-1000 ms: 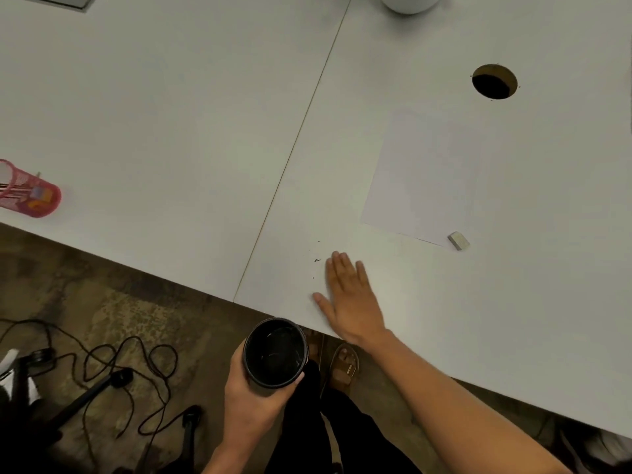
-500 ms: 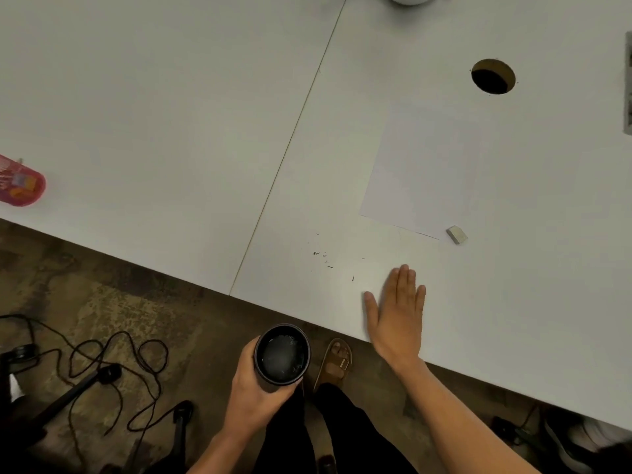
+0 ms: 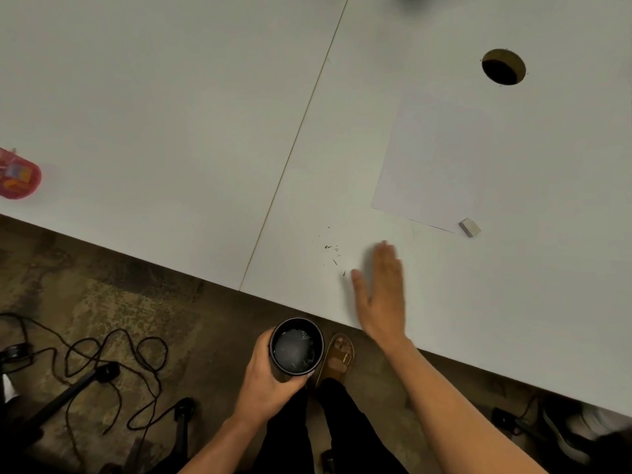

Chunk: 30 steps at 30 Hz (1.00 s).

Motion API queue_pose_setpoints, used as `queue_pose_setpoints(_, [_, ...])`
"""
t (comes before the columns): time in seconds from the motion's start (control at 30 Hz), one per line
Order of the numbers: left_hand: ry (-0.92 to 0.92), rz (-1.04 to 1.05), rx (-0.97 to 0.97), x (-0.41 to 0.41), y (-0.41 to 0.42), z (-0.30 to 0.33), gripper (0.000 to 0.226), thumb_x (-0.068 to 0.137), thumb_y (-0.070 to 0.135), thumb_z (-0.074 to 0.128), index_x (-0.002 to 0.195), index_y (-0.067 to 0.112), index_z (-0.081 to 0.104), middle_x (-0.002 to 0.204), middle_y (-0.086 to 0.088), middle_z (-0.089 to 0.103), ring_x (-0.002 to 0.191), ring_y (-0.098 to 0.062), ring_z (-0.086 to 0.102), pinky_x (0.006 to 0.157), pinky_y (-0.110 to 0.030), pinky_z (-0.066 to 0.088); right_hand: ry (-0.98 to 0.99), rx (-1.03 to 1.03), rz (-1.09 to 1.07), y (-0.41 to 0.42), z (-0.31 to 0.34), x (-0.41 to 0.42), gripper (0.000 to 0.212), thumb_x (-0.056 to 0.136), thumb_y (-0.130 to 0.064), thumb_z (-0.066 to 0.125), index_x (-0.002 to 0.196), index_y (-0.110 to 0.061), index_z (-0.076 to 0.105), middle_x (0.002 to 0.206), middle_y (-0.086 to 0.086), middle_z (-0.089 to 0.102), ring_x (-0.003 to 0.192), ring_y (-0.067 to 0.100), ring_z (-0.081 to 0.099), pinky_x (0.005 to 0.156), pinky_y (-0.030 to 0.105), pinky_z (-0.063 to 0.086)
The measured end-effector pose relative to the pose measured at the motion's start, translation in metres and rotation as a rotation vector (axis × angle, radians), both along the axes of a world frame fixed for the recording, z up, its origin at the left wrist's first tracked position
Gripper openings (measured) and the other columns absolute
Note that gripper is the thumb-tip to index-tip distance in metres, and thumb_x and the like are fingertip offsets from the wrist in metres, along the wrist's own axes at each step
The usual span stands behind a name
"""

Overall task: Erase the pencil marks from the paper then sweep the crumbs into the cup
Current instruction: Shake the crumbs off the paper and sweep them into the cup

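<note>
A white sheet of paper [image 3: 434,162] lies on the white table [image 3: 171,114], with a small grey eraser [image 3: 469,227] at its near right corner. Dark eraser crumbs [image 3: 333,253] are scattered on the table near its front edge. My right hand [image 3: 381,292] rests flat and open on the table just right of the crumbs, fingers together and blurred. Below the table edge, my left hand [image 3: 270,381] grips a black cup [image 3: 296,348] held upright, with a few crumbs inside.
A round cable hole [image 3: 503,66] is cut in the table beyond the paper. A pink mesh pencil holder [image 3: 18,176] lies at the far left. A seam [image 3: 301,131] runs between two tabletops. Black cables [image 3: 113,364] lie on the floor, and a sandalled foot [image 3: 338,357] stands beside the cup.
My right hand swept right, away from the crumbs, then came back left toward them. The cup stayed below the table edge in my left hand.
</note>
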<state>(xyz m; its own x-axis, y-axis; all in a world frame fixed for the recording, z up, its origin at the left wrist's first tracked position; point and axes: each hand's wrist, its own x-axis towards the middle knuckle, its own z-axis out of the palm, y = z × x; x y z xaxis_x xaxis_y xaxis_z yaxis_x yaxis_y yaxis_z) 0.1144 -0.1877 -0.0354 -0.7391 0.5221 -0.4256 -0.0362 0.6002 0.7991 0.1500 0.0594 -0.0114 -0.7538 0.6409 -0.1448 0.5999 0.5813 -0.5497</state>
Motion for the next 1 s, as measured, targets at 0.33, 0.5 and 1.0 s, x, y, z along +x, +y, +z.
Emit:
queue_pose_setpoints(0.33, [-0.03,0.013,0.025,0.002,0.007,-0.003,0.092,0.061,0.021,0.098,0.126,0.049,0.039,0.131,0.027,0.045,0.119,0.027,0.04,0.09,0.004,0.036,-0.289,0.192,0.136,0.012,-0.014,-0.013,0.077,0.096,-0.063,0.007,0.149,-0.009,-0.006,0.157,0.009,-0.009,0.143,0.019,-0.017,0.117,0.045,-0.005])
queue_pose_setpoints(0.5, [-0.032,0.022,0.021,0.002,0.006,-0.004,0.093,0.062,0.022,0.098,0.125,0.051,0.037,0.13,0.028,0.045,0.119,0.027,0.04,0.091,0.005,0.035,-0.209,0.141,0.39,-0.003,-0.015,-0.025,0.074,0.097,-0.06,0.01,0.15,-0.01,-0.004,0.157,0.007,-0.01,0.143,0.015,-0.018,0.118,0.041,-0.005])
queue_pose_setpoints(1.0, [-0.15,-0.01,-0.021,0.0,0.007,-0.025,0.095,0.063,0.029,0.097,0.134,0.041,0.036,0.13,0.025,0.047,0.123,0.001,0.05,0.09,-0.002,0.041,-0.161,0.178,0.553,0.032,-0.016,-0.043,0.067,0.098,-0.053,0.009,0.151,-0.011,0.002,0.159,0.006,-0.001,0.144,0.012,-0.012,0.118,0.037,-0.004])
